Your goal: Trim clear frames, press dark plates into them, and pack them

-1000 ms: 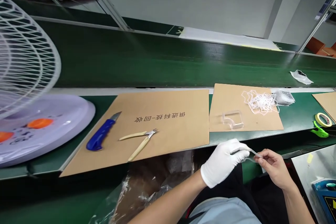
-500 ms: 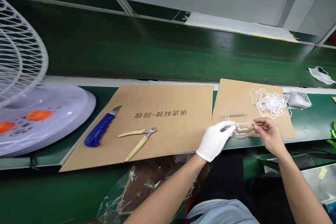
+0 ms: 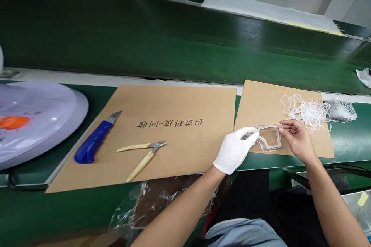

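Note:
My left hand (image 3: pixel 236 149), in a white glove, pinches the left end of a clear plastic frame (image 3: pixel 272 147) with a curved lower edge. Bare, my right hand (image 3: pixel 297 139) grips the frame's upper right corner between thumb and fingers. The frame is held just above the near edge of the right cardboard sheet (image 3: pixel 261 100). Behind my right hand lies a tangled heap of thin white plastic loops (image 3: pixel 308 112). A clear bag with small contents (image 3: pixel 342 109) rests beside the heap.
On the left cardboard sheet (image 3: pixel 185 104) lie a blue-handled knife (image 3: pixel 94 141) and cream-handled cutting pliers (image 3: pixel 147 154). A pale purple fan base (image 3: pixel 58 112) stands at far left. Clear plastic wrapping (image 3: pixel 136 204) hangs below the bench edge. A green ledge (image 3: pixel 174 46) runs along the back.
The clear frame has turned in my hands, and its opening now faces me more. Both hands keep hold of it. The view has shifted slightly, with the knife and pliers appearing farther left.

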`<state>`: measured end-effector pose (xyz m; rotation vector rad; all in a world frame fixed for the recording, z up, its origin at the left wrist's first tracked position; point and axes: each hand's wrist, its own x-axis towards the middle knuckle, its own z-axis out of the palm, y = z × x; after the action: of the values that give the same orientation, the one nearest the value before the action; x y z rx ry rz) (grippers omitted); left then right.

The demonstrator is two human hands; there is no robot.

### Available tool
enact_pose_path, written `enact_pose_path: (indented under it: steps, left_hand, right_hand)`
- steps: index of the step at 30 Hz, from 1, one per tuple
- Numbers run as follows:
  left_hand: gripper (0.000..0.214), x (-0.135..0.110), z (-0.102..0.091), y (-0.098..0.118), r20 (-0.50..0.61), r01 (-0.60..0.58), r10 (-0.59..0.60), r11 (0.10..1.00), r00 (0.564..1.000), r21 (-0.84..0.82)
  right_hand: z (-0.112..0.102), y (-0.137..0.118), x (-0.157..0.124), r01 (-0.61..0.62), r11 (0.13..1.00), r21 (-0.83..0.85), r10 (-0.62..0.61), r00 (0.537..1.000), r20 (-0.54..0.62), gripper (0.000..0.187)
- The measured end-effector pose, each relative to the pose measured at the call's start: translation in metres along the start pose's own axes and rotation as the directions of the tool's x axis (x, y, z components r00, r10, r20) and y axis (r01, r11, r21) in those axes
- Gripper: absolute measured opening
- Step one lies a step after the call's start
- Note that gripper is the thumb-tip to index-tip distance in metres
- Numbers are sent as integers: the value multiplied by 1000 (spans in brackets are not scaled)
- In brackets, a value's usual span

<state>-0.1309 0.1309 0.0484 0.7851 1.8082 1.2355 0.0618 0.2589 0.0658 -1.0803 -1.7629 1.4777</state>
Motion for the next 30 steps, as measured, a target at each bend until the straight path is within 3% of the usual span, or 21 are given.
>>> enact_pose_path:
  steps: [13, 30]
  left_hand:
    - [27, 1, -2, 7, -16, -36, 37, 998, 999, 60]
    - [28, 7, 1, 5, -40, 5, -1, 995, 999, 102]
  right_hand:
    - [1, 8, 7, -11, 999, -35, 12, 1000, 22, 46]
    - [6, 14, 10, -70, 996, -46, 71, 997, 12, 47]
